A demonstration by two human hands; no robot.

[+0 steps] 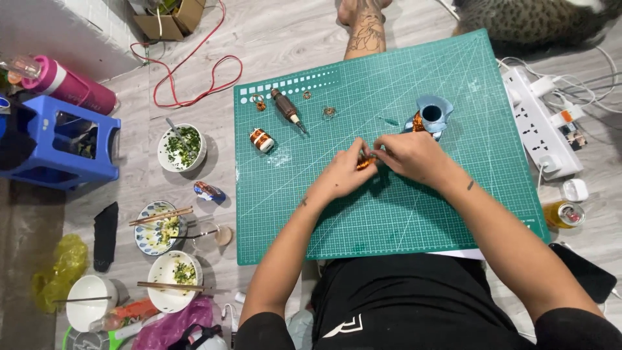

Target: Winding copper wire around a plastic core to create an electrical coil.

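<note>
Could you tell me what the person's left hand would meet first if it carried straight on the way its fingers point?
Almost at once the left hand meets the small copper-coloured wire coil, then the right hand.

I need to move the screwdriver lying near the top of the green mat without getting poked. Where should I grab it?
Take the screwdriver by its thick brown handle, the end toward the mat's far edge, coming down from above. It lies flat and slanted, with the thin metal tip pointing toward you.
</note>
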